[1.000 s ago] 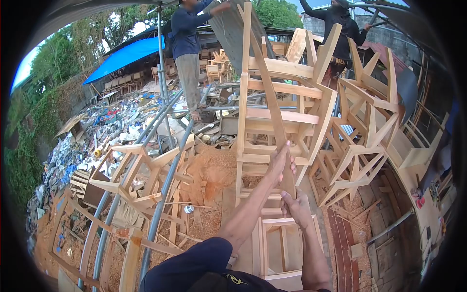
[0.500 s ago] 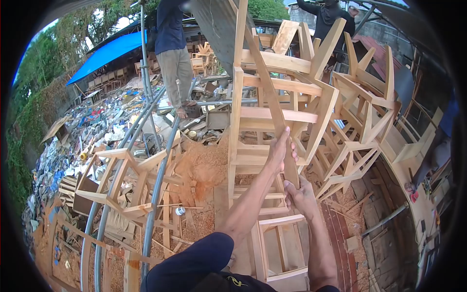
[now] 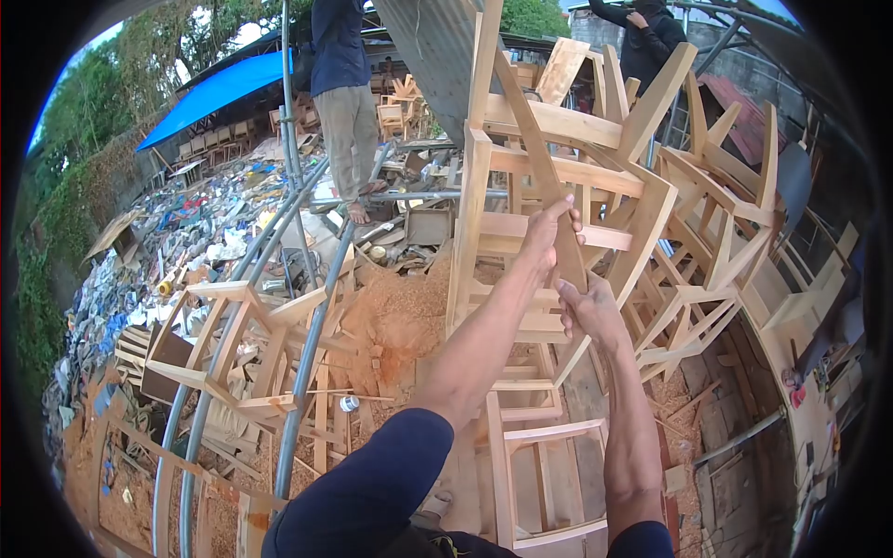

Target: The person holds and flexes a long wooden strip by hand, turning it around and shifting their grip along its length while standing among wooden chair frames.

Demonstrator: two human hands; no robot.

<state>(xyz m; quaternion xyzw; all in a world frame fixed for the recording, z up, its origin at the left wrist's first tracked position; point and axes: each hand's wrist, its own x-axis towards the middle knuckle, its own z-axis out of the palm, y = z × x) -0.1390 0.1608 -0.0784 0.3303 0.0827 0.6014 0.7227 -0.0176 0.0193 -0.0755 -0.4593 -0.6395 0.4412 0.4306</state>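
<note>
Both my hands grip a long wooden plank (image 3: 535, 139), which slants up and away in front of stacked chair frames (image 3: 558, 174). My left hand (image 3: 551, 240) is wrapped round it higher up. Lower, at the plank's near end, my right hand (image 3: 590, 309) is closed on it. The plank's far end reaches up beside a corrugated metal sheet (image 3: 423, 70). Under my hands, a further wooden frame (image 3: 498, 465) stands on the ground.
A person (image 3: 344, 112) stands on pipes at the left, and another in dark clothes (image 3: 651, 46) is behind the stack. More chair frames (image 3: 716, 205) stand right, one (image 3: 246, 344) left. Metal pipes (image 3: 312, 372) cross near sawdust (image 3: 391, 312) and scattered rubbish (image 3: 205, 223).
My hands have risen with the plank, higher in view than before. The view has shifted, and the person behind the stack has changed arm position.
</note>
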